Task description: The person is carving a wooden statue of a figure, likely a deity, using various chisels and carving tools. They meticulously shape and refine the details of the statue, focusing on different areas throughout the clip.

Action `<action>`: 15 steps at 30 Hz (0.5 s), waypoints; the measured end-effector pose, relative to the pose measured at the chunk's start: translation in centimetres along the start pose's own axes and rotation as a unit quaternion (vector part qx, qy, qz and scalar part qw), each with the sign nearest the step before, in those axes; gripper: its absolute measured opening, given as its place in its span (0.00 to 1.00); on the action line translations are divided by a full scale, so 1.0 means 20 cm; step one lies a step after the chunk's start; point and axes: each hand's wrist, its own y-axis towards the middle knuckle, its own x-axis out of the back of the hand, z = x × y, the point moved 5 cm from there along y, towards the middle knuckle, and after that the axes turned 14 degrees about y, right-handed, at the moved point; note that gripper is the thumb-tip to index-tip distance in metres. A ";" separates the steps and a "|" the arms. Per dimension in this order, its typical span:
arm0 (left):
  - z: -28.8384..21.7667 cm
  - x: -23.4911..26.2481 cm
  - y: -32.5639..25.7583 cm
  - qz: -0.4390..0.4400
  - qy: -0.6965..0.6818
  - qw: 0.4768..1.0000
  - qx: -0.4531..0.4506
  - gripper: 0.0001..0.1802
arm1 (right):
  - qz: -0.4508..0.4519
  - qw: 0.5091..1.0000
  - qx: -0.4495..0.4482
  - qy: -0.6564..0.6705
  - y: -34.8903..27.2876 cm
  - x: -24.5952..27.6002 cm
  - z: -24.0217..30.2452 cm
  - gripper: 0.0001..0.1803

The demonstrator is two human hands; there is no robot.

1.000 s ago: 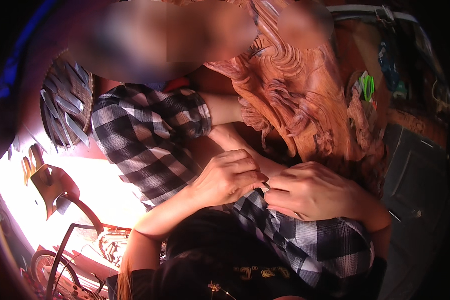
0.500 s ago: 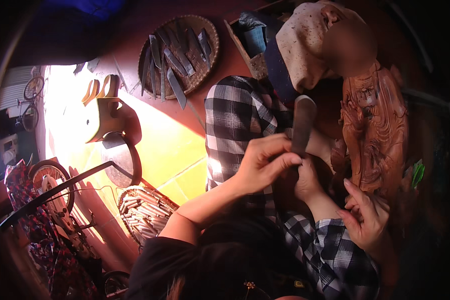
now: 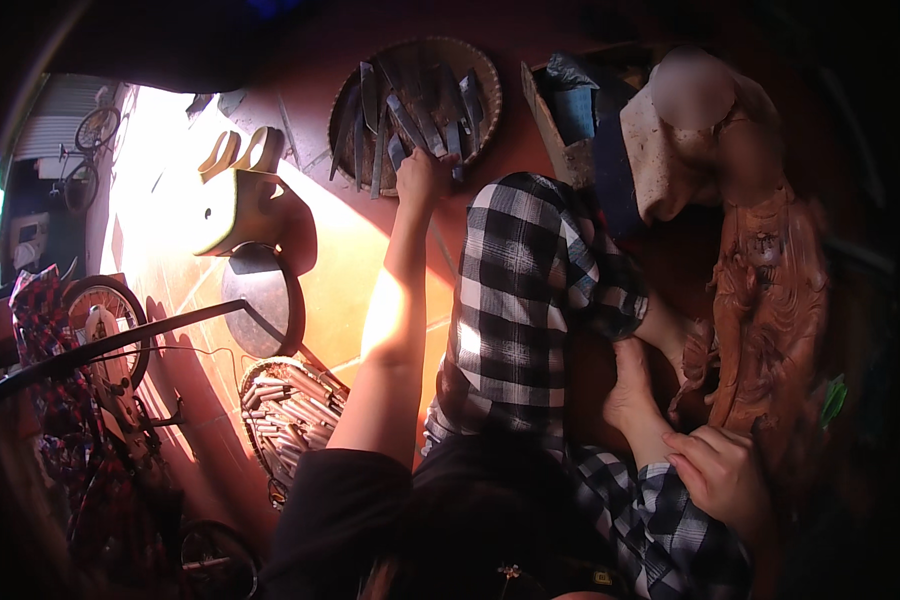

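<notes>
In round basket [image 3: 480, 70]: left hand [image 3: 422, 172] among blades [image 3: 410, 110]; right hand [image 3: 722, 472] beside carving [image 3: 770, 300].

No labels, signs or screens visible. One open brown cardboard box [image 3: 560, 130], dark blue contents, stands just right of left hand [image 3: 422, 172], beyond right hand [image 3: 720, 475].

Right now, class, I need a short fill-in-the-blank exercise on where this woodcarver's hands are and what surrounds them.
1. The left hand reaches into a round woven ____ of metal chisels.
2. The right hand rests beside the brown wooden ____.
3. The person's trousers show a black-and-white ____ pattern.
4. A second basket, by the left arm, holds ____ tool handles.

Missing words: basket; carving; checked; wooden
</notes>
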 end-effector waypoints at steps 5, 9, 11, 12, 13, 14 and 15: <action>0.48 0.12 0.14 -0.196 0.029 0.980 0.024 0.14 | 0.025 1.000 0.003 -0.019 0.02 -0.03 0.01 0.13; 0.54 0.10 0.28 0.017 0.080 0.997 -0.001 0.16 | 0.025 0.999 0.017 -0.016 0.01 0.00 -0.02 0.12; 0.79 0.03 0.41 0.040 0.204 0.977 -0.050 0.16 | 0.014 0.998 0.064 -0.017 0.06 0.01 0.01 0.12; 0.60 0.20 0.26 0.006 0.113 0.991 -0.069 0.15 | 0.017 0.997 0.061 -0.031 0.04 0.02 0.01 0.12; 0.48 0.24 0.15 0.001 -0.037 0.995 -0.094 0.14 | 0.003 0.997 0.061 -0.044 0.01 0.03 0.00 0.13; 0.31 0.33 0.03 -0.058 -0.140 0.979 -0.138 0.11 | -0.037 0.998 0.046 -0.032 -0.01 0.04 -0.01 0.13; 0.21 0.52 -0.11 -0.021 -0.251 0.961 -0.112 0.09 | -0.083 0.994 0.062 0.024 0.00 0.03 -0.05 0.18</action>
